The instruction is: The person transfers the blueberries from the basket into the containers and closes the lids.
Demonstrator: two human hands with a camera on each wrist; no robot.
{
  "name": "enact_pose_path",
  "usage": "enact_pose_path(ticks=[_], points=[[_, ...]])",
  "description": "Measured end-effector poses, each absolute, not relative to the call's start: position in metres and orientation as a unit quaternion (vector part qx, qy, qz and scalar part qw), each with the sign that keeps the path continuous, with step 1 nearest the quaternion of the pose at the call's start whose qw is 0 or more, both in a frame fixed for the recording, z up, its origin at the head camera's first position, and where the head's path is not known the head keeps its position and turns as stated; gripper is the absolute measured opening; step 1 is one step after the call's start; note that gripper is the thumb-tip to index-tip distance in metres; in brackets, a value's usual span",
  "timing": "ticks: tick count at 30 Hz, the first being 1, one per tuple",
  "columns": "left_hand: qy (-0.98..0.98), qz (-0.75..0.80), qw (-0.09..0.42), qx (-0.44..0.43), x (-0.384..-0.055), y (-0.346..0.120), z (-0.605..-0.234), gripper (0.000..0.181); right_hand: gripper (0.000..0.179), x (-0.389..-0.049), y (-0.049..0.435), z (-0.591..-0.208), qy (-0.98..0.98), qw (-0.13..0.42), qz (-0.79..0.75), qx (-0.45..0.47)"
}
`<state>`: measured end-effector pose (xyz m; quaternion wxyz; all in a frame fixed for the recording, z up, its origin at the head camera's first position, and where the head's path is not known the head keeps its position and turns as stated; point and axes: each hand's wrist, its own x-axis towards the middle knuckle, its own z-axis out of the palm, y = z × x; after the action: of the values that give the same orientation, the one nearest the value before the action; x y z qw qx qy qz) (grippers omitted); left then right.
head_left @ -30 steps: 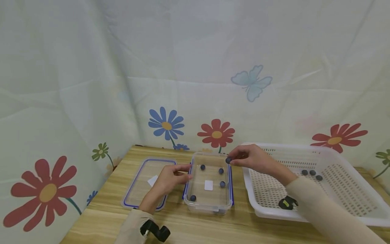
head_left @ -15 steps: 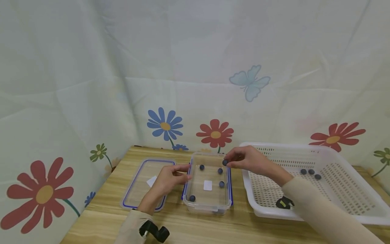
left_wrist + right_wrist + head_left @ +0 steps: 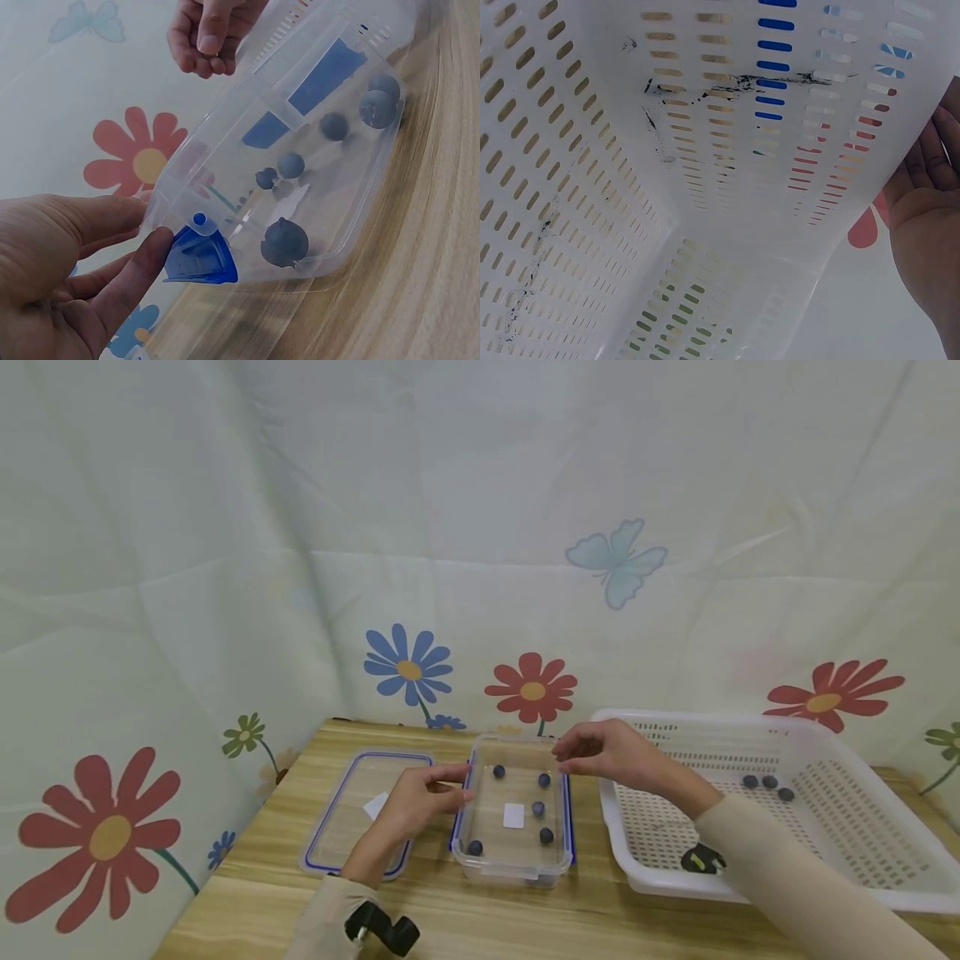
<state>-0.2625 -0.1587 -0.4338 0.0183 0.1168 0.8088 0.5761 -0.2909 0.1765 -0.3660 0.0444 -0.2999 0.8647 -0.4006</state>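
A clear plastic food box with blue latches stands uncovered on the table. Several dark blueberries lie scattered inside it, and in the left wrist view they show through the clear wall. My left hand pinches the box's left rim between thumb and fingers, close to a blue latch. Over the box's far right corner hovers my right hand, fingers loosely bent, with nothing visible between them. The right wrist view catches part of that hand beyond the basket wall.
To the right stands a white perforated basket with several blueberries in it; my right forearm crosses over its near side. A clear lid with a blue seal lies left of the box. Behind the wooden table hangs a flowered curtain.
The blueberry my right fingers pinched has dropped into the box, and berries along its right side have shifted. The right hand stays over the corner; the left hand keeps its grip on the rim.
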Motion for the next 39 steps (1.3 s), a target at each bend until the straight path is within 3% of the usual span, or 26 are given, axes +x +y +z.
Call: enact_pose_path(ticks=[23,39], points=[[0.812,0.572,0.017,0.112,-0.259,-0.157,-0.431,0.040,0.024,-0.290,0.206,-0.339,0.884,-0.016,-0.382,-0.269],[0.812,0.572,0.020,0.118,-0.259,-0.156,-0.430,0.040,0.030,-0.288,0.263,-0.321,0.907,-0.046,-0.355,-0.224]])
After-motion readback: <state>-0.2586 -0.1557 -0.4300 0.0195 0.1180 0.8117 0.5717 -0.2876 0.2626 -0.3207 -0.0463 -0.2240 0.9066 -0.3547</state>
